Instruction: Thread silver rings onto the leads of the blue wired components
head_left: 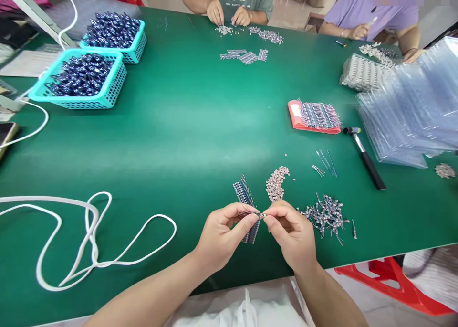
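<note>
Near the front of the green table, my left hand (223,231) is closed, pinching thin dark wires (246,212) between thumb and forefinger. My right hand (294,231) is closed too, its thumb and forefinger pinched on a small pale piece (264,216) at the wire ends. The fingertips of both hands almost meet. A comb-like blue-grey strip with thin prongs (243,191) passes behind my left fingers; whether I hold it, I cannot tell. Small pale round beads (276,184) lie just beyond my right hand. To its right is a pile of short wired pieces (327,216).
A hammer (367,160), a red packet with pronged strips (296,117) and stacked clear plastic trays (404,121) are at the right. Turquoise baskets (114,86) of dark shiny pieces and a looped white cable (93,236) occupy the left. Two people work across the table.
</note>
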Tool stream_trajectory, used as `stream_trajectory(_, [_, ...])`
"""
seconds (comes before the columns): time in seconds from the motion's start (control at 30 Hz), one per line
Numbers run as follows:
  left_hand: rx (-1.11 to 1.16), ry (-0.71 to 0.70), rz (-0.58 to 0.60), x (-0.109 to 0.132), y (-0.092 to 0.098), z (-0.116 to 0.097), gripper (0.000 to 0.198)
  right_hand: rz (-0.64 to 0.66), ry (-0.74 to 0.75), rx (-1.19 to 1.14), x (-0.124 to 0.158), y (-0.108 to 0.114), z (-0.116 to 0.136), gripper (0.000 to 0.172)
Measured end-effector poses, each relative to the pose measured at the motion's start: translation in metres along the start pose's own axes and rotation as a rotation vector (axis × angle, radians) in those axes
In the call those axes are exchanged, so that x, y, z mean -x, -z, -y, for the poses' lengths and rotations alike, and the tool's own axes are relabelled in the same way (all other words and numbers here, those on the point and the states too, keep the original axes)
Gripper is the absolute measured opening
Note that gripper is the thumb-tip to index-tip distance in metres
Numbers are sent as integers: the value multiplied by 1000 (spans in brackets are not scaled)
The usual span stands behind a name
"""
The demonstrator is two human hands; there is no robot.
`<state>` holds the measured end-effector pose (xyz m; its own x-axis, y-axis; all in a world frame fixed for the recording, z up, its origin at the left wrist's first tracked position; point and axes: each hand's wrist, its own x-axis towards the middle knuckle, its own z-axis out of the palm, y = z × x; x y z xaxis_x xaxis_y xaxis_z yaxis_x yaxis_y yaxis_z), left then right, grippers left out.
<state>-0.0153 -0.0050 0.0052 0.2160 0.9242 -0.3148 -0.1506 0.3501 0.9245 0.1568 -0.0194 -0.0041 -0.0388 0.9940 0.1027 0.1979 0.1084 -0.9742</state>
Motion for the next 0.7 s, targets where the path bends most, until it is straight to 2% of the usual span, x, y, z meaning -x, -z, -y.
stream_trajectory(0.3, [-86,-51,3,3,-1,5,16,8,0,-7,2,0,-2,8])
stream_trajectory(0.5, [-92,-55,-51,1,-2,3,14,-2,-27,9,2,1,-3,8])
stream_trajectory(0.7, [-130,-65,-49,2,-3,-1,12,-6,-33,7,2,1,-3,8])
